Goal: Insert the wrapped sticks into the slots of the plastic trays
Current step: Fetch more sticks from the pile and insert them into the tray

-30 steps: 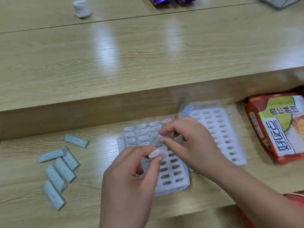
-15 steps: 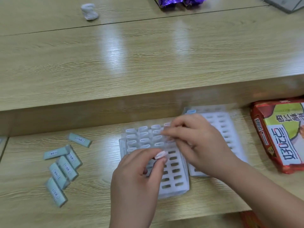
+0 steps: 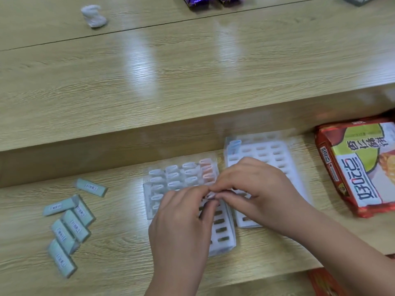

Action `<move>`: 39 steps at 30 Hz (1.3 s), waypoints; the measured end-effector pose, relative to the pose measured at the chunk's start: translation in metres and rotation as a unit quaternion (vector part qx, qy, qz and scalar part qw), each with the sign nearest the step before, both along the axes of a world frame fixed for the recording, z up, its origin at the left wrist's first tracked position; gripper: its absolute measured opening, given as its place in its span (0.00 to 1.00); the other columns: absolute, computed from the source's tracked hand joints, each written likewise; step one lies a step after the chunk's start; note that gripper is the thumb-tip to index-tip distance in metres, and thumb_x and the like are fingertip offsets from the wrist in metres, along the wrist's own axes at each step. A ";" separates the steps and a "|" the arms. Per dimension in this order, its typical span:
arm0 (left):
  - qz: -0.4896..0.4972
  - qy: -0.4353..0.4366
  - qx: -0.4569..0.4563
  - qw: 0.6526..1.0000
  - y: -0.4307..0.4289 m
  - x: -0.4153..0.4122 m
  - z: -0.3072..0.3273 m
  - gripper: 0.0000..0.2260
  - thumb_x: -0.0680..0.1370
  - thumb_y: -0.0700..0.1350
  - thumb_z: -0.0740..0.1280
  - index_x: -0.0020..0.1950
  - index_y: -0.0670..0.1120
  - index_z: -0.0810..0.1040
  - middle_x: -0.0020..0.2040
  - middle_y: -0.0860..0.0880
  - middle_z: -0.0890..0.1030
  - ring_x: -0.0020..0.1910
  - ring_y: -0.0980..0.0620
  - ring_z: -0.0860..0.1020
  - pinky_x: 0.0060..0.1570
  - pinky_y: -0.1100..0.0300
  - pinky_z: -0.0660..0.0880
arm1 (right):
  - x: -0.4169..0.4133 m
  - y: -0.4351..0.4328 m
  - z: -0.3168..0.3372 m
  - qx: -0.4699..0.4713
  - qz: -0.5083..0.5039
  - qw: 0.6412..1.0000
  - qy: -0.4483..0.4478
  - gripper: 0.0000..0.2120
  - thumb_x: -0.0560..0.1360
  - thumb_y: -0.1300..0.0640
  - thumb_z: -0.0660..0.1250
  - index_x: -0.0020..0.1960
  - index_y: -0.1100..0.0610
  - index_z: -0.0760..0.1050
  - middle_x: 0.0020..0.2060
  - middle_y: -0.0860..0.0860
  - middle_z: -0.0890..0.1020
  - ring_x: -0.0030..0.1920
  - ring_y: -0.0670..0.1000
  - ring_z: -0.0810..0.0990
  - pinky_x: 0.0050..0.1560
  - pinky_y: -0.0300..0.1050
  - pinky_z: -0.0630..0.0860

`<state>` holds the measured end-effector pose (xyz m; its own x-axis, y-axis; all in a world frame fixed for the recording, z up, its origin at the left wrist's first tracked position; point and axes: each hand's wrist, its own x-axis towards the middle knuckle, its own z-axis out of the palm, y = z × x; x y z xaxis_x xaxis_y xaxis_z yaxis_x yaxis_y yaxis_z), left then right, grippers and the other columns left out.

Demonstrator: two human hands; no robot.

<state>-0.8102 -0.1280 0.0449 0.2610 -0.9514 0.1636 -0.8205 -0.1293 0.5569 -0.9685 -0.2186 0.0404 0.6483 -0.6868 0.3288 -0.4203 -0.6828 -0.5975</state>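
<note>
A white plastic tray lies on the lower desk, its far rows filled with wrapped sticks and its near slots empty. A second white tray lies just right of it, with one stick in its far left corner. My left hand and my right hand meet fingertip to fingertip over the first tray's middle rows. Together they pinch a small pale wrapped stick, which the fingers mostly hide. Several pale blue-green small boxes lie loose at the left.
A red snack package lies at the right edge, and another red item shows at the bottom right. A raised wooden desk level stands behind the trays, carrying a crumpled white tissue and a purple packet.
My left hand has moved up and right until its fingertips meet those of my right hand. My right hand has come slightly nearer over the tray's middle rows.
</note>
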 end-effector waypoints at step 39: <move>0.052 0.153 0.009 0.987 0.034 0.049 -0.016 0.21 0.78 0.53 0.65 0.71 0.59 0.71 0.72 0.69 0.58 0.72 0.62 0.63 0.58 0.52 0.77 | 0.018 0.029 -0.002 -0.122 -0.122 0.981 0.086 0.05 0.74 0.56 0.70 0.46 0.56 0.82 0.45 0.49 0.79 0.43 0.53 0.77 0.29 0.47 0.73</move>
